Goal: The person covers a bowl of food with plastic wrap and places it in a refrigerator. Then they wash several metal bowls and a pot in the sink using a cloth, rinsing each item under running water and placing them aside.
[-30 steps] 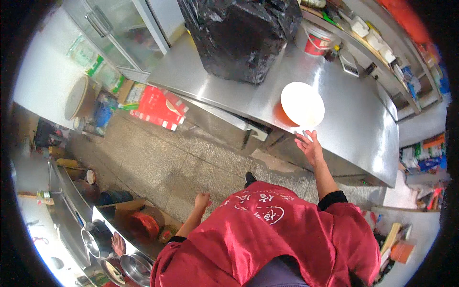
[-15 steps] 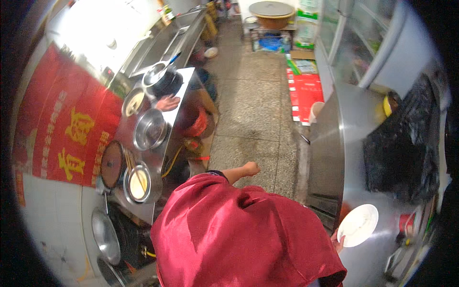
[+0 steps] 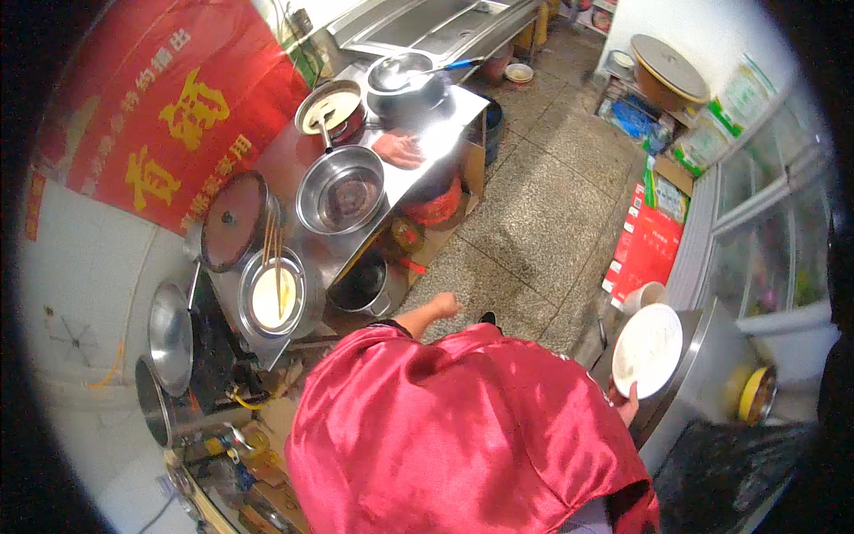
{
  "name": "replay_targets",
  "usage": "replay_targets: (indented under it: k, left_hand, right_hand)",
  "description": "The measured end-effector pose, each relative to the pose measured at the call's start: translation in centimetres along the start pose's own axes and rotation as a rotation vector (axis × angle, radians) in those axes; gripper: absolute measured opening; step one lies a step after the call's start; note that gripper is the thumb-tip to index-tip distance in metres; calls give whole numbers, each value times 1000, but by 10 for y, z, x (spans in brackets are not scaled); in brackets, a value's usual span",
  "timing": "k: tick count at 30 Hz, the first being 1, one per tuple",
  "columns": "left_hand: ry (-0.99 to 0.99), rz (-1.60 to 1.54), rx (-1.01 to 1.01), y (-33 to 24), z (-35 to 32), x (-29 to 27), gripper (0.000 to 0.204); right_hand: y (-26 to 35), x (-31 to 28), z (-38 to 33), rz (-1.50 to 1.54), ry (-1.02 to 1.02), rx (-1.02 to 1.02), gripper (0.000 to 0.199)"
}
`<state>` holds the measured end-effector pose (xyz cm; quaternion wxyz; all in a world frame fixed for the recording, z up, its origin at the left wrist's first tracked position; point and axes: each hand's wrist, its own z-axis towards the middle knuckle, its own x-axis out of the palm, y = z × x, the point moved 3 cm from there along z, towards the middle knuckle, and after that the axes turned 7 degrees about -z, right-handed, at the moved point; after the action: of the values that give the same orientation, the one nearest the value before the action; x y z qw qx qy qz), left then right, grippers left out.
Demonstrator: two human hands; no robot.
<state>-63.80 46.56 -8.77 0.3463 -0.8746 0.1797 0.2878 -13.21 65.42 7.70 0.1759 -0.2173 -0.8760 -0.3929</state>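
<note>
My right hand (image 3: 628,405) grips the lower edge of a white plate (image 3: 648,351), with the thumb on top and the plate's face tilted up. Thin pale traces show on that face. My left hand (image 3: 443,305) is closed in a loose fist over the floor, and nothing shows in it. Nearest to it, under the steel table (image 3: 334,254), stands a metal pot (image 3: 378,298). On that table are a bowl of pale yellow liquid (image 3: 274,298) with chopsticks (image 3: 277,236) in it, an empty steel basin (image 3: 341,190) and a pan of pale batter (image 3: 331,114).
A lidded brown pan (image 3: 234,220) sits by the wall, with a wok (image 3: 171,338) nearer. At the table's far end are a blue-handled strainer (image 3: 405,71) and a pinkish item (image 3: 400,149) I cannot identify. On the right stands a steel counter (image 3: 703,365) with a black plastic bag (image 3: 729,467).
The view has turned, shifting the table toward the middle and the counter lower right. My right hand still holds the plate, now appearing beside the counter's edge. My left hand stays closed.
</note>
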Motion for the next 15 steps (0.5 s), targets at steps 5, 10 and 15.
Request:
replay_targets:
  k: [5,10,15]
  left_hand:
    - [-152,-157,-111,19,21,-66,45]
    - [-370,-328,-225,33,40,-90,41]
    - [-186,-417,-418,44,76,-68,47]
  right_hand:
    - [32,152,95,-25,245,193,40]
    - [33,265,179,-107,356,113,44]
    - [37,354,269,-211,388,257,44]
